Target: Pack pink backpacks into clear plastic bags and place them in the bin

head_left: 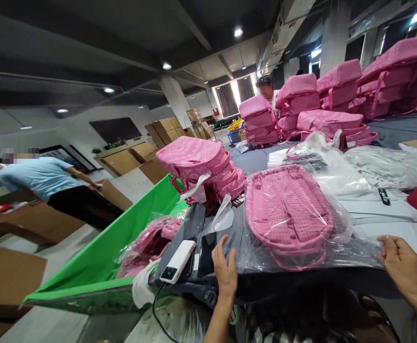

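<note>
A pink backpack (289,209) lies flat on the dark-covered table inside a clear plastic bag (353,250). At the bag's right end, my right hand (403,264) pinches the loose film between thumb and fingers. My left hand (225,269) is beside the bag's left edge, thumb and fingers apart, with nothing visible in it. Just left of that hand lies a dark flat object (207,252), partly covered by it. Behind, to the left, stands a stack of pink backpacks (197,159) with tags and white paper hanging from it.
A white power bank (178,261) with a cable sits at the table's left corner. Beside it is a green-lined bin (104,252) holding bagged pink items. More plastic bags (383,164) and backpack stacks (297,97) fill the far side. A person in light blue (42,176) bends over cartons at left.
</note>
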Demonstrator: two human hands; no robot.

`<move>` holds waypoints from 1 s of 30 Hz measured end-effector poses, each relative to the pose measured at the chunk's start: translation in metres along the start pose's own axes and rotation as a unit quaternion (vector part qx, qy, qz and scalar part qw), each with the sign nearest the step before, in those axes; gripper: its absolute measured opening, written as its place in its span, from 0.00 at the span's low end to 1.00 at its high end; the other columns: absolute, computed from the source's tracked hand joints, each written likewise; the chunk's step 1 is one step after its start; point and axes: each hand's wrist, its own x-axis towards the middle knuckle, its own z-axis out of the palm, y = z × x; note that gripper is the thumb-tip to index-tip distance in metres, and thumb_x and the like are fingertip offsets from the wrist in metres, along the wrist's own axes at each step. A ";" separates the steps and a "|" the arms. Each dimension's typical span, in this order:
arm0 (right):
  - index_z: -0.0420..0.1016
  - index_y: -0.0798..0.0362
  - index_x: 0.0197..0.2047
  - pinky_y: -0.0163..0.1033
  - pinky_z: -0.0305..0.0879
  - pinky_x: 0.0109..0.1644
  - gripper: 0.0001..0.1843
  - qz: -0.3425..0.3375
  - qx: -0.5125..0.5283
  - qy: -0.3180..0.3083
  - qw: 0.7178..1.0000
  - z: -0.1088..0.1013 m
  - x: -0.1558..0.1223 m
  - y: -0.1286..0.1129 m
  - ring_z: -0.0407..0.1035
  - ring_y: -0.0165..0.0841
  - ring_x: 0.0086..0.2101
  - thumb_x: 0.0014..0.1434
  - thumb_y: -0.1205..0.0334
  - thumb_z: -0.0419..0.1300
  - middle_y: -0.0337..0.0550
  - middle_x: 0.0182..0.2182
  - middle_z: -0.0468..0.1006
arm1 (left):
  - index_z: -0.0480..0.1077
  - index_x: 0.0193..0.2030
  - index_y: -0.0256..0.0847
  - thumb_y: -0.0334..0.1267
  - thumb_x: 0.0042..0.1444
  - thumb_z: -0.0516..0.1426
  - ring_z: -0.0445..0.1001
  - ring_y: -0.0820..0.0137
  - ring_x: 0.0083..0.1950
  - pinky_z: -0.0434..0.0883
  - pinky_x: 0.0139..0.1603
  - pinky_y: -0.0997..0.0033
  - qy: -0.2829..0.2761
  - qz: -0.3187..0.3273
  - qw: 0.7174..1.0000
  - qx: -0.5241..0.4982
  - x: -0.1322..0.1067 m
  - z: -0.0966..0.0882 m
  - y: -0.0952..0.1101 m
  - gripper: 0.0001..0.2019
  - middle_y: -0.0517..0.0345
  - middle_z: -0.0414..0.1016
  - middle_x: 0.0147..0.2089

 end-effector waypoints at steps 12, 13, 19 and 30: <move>0.67 0.47 0.34 0.45 0.72 0.30 0.27 0.071 0.075 -0.016 0.995 -0.002 -0.005 -0.011 0.66 0.35 0.25 0.42 0.33 0.56 0.35 0.22 0.66 | 0.70 0.38 0.43 0.52 0.49 0.73 0.68 0.53 0.58 0.64 0.60 0.45 -0.281 0.327 0.882 0.191 -0.018 0.050 0.104 0.21 0.52 0.74 0.52; 0.67 0.47 0.34 0.45 0.72 0.30 0.27 0.072 0.078 -0.015 0.994 -0.002 -0.004 -0.010 0.66 0.35 0.25 0.42 0.32 0.56 0.35 0.22 0.66 | 0.69 0.38 0.43 0.49 0.49 0.73 0.68 0.54 0.58 0.65 0.59 0.46 -0.281 0.322 0.883 0.192 -0.018 0.051 0.105 0.20 0.53 0.74 0.52; 0.67 0.48 0.34 0.46 0.74 0.30 0.30 0.068 0.090 -0.022 0.993 0.001 -0.001 0.002 0.67 0.36 0.25 0.44 0.29 0.57 0.35 0.23 0.65 | 0.69 0.37 0.42 0.35 0.54 0.71 0.72 0.60 0.51 0.64 0.55 0.53 -0.275 0.336 0.873 0.222 -0.028 0.048 0.108 0.14 0.58 0.79 0.44; 0.61 0.44 0.35 0.52 0.68 0.32 0.18 -0.046 -0.079 -0.005 0.996 -0.005 0.012 0.010 0.72 0.46 0.24 0.54 0.38 0.47 0.42 0.24 0.71 | 0.80 0.28 0.40 0.41 0.53 0.68 0.76 0.63 0.36 0.69 0.44 0.61 -0.476 0.028 0.879 0.027 0.027 0.072 0.116 0.08 0.55 0.80 0.28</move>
